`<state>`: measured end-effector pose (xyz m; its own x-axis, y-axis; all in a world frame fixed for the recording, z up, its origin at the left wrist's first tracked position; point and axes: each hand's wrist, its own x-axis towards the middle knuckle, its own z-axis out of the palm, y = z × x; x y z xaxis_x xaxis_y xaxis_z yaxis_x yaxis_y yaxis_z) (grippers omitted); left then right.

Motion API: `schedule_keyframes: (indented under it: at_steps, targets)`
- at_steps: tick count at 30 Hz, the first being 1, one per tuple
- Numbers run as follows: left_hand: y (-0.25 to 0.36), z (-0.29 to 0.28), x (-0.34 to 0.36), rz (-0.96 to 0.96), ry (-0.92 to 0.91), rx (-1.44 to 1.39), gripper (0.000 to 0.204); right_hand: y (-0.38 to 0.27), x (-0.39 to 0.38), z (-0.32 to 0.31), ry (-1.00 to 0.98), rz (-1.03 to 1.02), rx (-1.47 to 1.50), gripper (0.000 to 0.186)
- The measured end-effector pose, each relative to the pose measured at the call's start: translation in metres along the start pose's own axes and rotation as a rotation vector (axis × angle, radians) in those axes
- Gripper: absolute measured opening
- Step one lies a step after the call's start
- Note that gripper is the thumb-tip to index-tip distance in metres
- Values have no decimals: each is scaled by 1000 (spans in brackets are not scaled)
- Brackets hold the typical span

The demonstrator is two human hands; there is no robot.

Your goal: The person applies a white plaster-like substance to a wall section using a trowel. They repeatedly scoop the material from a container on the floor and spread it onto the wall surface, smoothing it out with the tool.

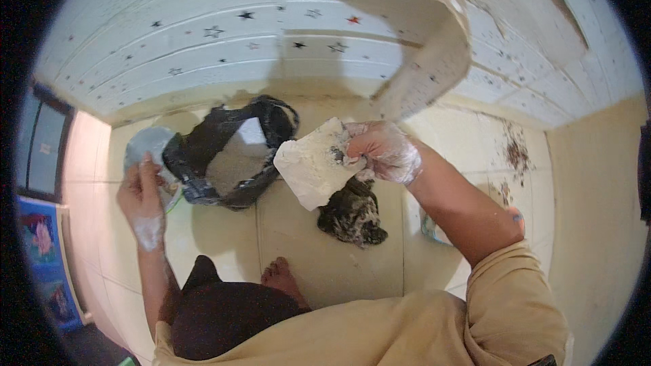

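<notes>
My right hand [385, 152], coated in white powder, grips a flat, angular white piece [308, 169] caked with the same powder. A small dark patch shows on it beside my fingers. My left hand [141, 190] is raised at the left with its fingers apart and white smears at the wrist. It overlaps a round pale container [146, 144], and I cannot tell whether they touch. Between my hands stands an open black plastic bag [190, 152] holding grey powder [234, 166] and a white flat-sided piece [251, 132]. Below the gripped piece lies a crumpled black bag [352, 217] smeared white.
Ahead rises a wall with star-patterned covering [210, 34]; a loose strip [434, 68] peels off it. Brown crumbs [517, 152] are scattered on the tiled floor [298, 257] at the right. A colourful object [430, 227] is partly hidden behind my right forearm. My bare foot [283, 281] is below.
</notes>
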<state>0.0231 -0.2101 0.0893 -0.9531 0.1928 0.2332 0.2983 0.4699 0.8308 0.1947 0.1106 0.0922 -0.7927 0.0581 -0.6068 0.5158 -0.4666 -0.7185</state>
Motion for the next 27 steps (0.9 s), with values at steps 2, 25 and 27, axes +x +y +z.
schedule_keyframes:
  at_steps: [2,25,27]
  targets:
    - [-2,-4,4,106,10,8,33,11,-23,-28,33,-24,8,43]
    - [191,154,-73,832,-1033,512,22,203,-236,-283,543,-155,305,37]
    - [192,200,-74,1011,-1190,485,24,237,-241,-313,640,-142,232,37]
